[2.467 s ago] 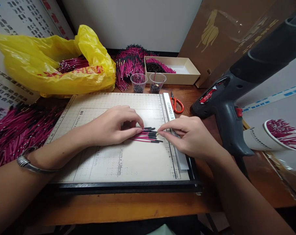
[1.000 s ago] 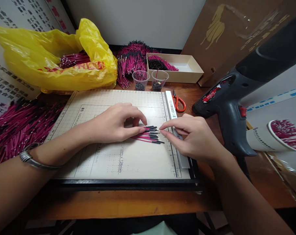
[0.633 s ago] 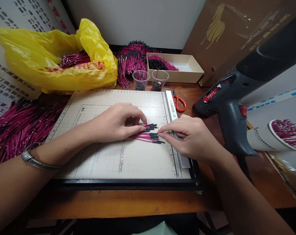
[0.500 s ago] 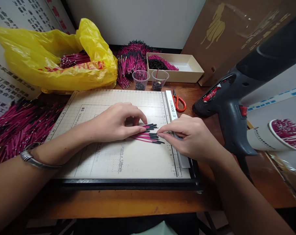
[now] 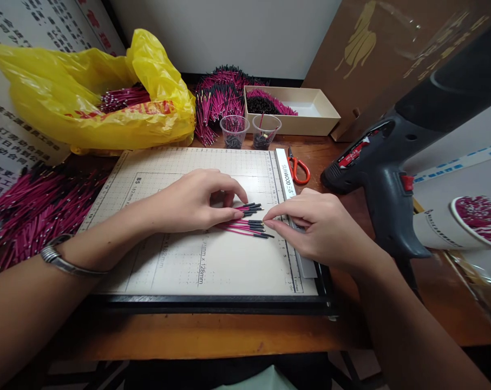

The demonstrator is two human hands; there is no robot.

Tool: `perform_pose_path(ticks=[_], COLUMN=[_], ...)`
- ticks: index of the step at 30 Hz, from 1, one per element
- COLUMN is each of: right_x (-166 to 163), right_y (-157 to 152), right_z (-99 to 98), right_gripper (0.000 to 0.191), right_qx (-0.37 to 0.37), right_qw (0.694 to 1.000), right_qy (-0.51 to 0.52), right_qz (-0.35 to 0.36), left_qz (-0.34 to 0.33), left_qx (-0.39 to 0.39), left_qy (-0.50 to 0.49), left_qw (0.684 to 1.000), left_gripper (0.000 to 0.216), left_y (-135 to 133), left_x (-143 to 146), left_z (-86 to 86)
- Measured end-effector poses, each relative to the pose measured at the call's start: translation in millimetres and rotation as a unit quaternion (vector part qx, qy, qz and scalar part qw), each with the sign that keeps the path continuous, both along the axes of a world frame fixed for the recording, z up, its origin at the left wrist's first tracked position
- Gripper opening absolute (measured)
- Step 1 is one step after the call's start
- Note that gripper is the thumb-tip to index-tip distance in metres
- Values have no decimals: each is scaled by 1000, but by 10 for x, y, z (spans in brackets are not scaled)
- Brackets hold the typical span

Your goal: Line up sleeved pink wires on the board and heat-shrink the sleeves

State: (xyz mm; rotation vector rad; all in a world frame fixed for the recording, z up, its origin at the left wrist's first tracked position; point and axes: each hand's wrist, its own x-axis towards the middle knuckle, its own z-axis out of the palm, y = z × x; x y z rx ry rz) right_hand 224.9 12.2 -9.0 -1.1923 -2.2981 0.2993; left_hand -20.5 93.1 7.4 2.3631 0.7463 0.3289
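Several short pink wires with black sleeved ends (image 5: 247, 228) lie fanned out on a cream paper-trimmer board (image 5: 237, 265), their black ends pointing right. My left hand (image 5: 200, 200) rests over them from the left, its thumb pressing on the wires and its fingers curled on the board. From the right, my right hand (image 5: 310, 225) comes in with thumb and index finger pinched at the end of one wire. Whatever is between those fingertips is too small to make out. The wires' left ends are partly hidden under my left hand.
Pink wires fill a yellow bag (image 5: 148, 127) and lie in heaps (image 5: 54, 211) at left and back. Behind the board stand two plastic cups (image 5: 234, 132) and an open box (image 5: 310, 124). Orange-handled snips (image 5: 300, 170), a heat gun (image 5: 391, 179) and a paper cup (image 5: 440, 230) are right.
The whole view has shifted very slightly. Both hands stay almost in place, with the right fingertips still pinched at the wire ends.
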Motion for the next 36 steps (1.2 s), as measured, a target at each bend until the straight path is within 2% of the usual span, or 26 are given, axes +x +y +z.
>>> perform_pose_path(ticks=[6,12,27,36], right_x=[-3,34,2,10], right_y=[4,2,-12,-11], right_z=[2,48,30,37], right_gripper=[12,10,12,11], right_qx=[8,26,28,28], right_qw=[1000,999,1000,1000], right_qy=[0,-6,-3,-2], right_qz=[3,-17,-7,0], left_qz=[44,36,39,35], left_qx=[-13,-7,26,40], left_qy=[-1,0,-42,-28], left_qw=[999,999,998,998], left_gripper=[28,28,23,26], left_y=[-23,-27,-54,-44], left_x=[68,51,82,71], left_z=[-20,-17,-86,-75])
